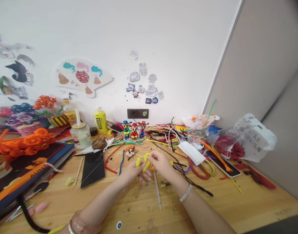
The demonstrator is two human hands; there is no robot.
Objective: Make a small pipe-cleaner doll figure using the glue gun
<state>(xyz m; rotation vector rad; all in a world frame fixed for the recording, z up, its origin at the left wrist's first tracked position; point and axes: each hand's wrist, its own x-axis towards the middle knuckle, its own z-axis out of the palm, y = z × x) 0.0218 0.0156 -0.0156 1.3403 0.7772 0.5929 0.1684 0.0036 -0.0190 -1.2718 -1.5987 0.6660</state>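
Observation:
Both hands meet over the middle of the wooden table (pixel 261 201). My left hand (pixel 134 170) and my right hand (pixel 162 164) pinch a yellow pipe cleaner (pixel 146 161) bent into small loops between them. Fingers of both hands are closed round it. A thin white stick (pixel 157 191) lies on the table just below the hands. A small orange and white pipe-cleaner figure (pixel 130 151) lies just beyond my left hand.
A black phone (pixel 93 168) lies left of the hands. A heap of coloured pipe cleaners (pixel 170 135) and plastic bags (pixel 251 138) fill the right. Three small figurines (pixel 134 130), a yellow bottle (pixel 100 120), a glass jar (pixel 80 135) and orange pipe-cleaner flowers (pixel 29 141) stand behind and left.

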